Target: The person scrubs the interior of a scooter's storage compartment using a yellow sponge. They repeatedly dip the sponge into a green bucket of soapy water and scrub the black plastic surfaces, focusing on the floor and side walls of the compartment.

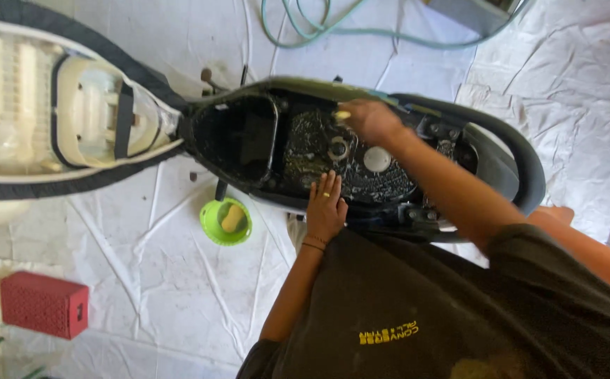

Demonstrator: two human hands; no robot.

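A scooter with its seat (45,105) flipped up lies across the view, its black under-seat compartment (319,147) covered in soapy foam. My right hand (369,121) reaches over the far rim of the compartment, closed on a small yellow sponge (343,114). Palm down, my left hand (326,207) rests on the near edge of the scooter body with a ring and a bracelet on it, holding nothing.
A green bowl (226,221) with a yellow sponge in it sits on the white sheet-covered floor (164,281) below the scooter. A red box (44,304) lies at lower left. A pale green hose (333,28) coils at the top. The grab rail (508,147) curves at right.
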